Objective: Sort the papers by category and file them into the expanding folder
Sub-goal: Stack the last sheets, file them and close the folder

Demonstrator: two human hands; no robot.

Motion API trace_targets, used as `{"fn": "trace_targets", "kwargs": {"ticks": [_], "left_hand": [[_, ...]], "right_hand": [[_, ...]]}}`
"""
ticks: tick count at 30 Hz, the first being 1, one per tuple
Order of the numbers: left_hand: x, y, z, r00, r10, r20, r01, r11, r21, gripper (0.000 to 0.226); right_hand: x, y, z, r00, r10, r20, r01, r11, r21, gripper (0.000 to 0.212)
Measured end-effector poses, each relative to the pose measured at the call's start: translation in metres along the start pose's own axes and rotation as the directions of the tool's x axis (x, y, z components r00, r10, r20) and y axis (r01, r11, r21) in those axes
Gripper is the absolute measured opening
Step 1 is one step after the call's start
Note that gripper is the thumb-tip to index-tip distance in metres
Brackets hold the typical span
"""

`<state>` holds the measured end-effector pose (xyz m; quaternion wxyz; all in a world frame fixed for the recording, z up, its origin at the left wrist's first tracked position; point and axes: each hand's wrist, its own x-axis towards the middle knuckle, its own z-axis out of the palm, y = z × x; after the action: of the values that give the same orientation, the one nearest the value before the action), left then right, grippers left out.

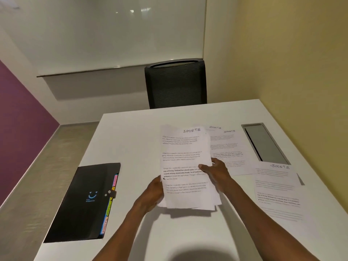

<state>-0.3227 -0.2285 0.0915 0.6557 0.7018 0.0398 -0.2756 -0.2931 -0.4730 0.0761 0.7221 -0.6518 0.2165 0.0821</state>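
A stack of white printed papers [183, 159], its top sheet headed "SPORTS", is held up above the middle of the white table [131, 132]. My left hand [153, 193] grips the stack's lower left edge. My right hand [216, 171] grips its right edge, thumb on the top sheet. Two more "SPORTS" sheets [228, 147] lie flat behind the stack to the right. Another "SPORTS" sheet [276, 187] lies at the near right. The black expanding folder [86, 202] lies closed at the left, snap strap fastened, coloured tabs along its right edge.
A grey recessed cable hatch [265, 143] is set in the table at the far right. A black mesh chair [176, 83] stands behind the far edge. A yellow wall runs close along the table's right side; a purple wall lies left.
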Motion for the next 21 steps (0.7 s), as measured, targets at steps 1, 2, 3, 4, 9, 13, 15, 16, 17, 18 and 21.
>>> {"fn": "trace_targets", "kwargs": {"ticks": [1,2,3,4,9,13,15,16,17,18,21], "left_hand": [[0.002,0.002,0.000,0.997,-0.049,-0.064,0.049,0.999,-0.011,0.032],[0.007,0.000,-0.003,0.989,-0.087,-0.118,0.084,0.996,-0.035,0.048],[0.012,0.000,-0.006,0.984,-0.088,-0.153,0.080,0.995,-0.060,0.059],[0.016,0.003,-0.009,0.982,-0.062,-0.180,0.051,0.996,-0.066,0.063],[0.042,0.030,-0.016,0.904,0.230,-0.361,-0.160,0.964,0.211,0.020],[0.050,0.036,-0.011,0.827,0.327,-0.458,-0.199,0.931,0.306,0.012],[0.050,0.029,-0.011,0.831,0.333,-0.446,-0.223,0.933,0.282,0.016],[0.050,0.021,-0.013,0.840,0.328,-0.431,-0.230,0.937,0.265,0.020],[0.050,0.014,-0.016,0.853,0.319,-0.414,-0.229,0.940,0.253,0.025],[0.049,0.006,-0.018,0.861,0.308,-0.404,-0.221,0.943,0.248,0.029],[0.054,-0.009,-0.022,0.881,0.270,-0.388,-0.173,0.948,0.267,0.031]], "right_hand": [[-0.003,-0.003,0.001,1.000,-0.024,-0.006,0.024,0.999,-0.027,0.037],[-0.007,-0.007,0.002,0.998,-0.054,-0.030,0.053,0.998,-0.040,0.031],[-0.010,-0.010,0.004,0.994,-0.099,-0.044,0.097,0.994,-0.045,0.027],[-0.014,-0.012,0.006,0.987,-0.148,-0.063,0.144,0.988,-0.057,0.025],[-0.012,-0.021,0.014,0.947,-0.309,-0.087,0.291,0.942,-0.169,0.024],[-0.008,-0.026,0.021,0.944,-0.315,-0.100,0.303,0.946,-0.119,0.031],[-0.006,-0.022,0.025,0.949,-0.298,-0.100,0.286,0.951,-0.116,0.032],[-0.006,-0.017,0.027,0.955,-0.281,-0.095,0.270,0.956,-0.113,0.032],[-0.006,-0.011,0.030,0.961,-0.265,-0.083,0.255,0.961,-0.108,0.033],[-0.008,-0.005,0.032,0.967,-0.244,-0.077,0.235,0.966,-0.109,0.034],[-0.009,0.012,0.040,0.975,-0.202,-0.093,0.189,0.973,-0.132,0.035]]}}
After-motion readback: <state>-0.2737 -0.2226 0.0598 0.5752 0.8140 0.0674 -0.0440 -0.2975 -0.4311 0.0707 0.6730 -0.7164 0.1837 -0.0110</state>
